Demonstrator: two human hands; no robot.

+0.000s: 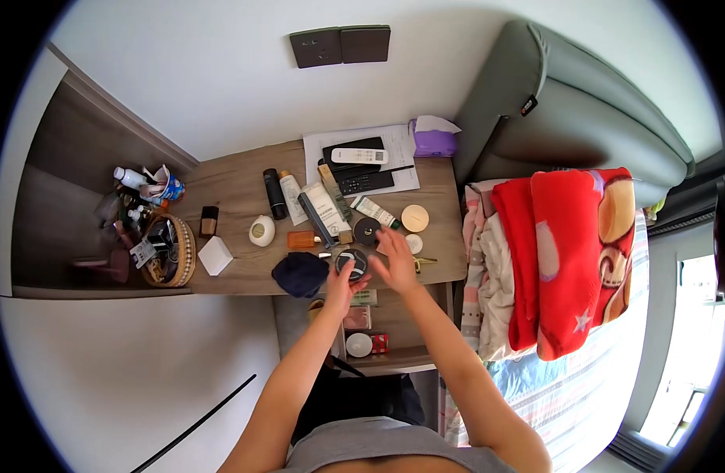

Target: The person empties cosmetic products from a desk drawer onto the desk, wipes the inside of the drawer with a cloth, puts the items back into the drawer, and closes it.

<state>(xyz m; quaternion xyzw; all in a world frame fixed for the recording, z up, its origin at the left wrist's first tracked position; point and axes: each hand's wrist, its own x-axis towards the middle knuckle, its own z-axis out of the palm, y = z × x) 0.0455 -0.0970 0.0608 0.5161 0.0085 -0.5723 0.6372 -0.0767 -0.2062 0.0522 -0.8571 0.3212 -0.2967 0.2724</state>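
Left hand (345, 287) holds round dark container (354, 258), thumb across its top, likely for steadiness | right hand (397, 266) spread loosely beside it | container at near edge of counter (240, 169), above open drawer (406, 323)

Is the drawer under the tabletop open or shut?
Open: the drawer juts out past the tabletop, showing a white round thing inside.

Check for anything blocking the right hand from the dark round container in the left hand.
Nothing visible stands between the right hand and the dark round container in the left hand. Another round black item lies beyond the container, not between them.
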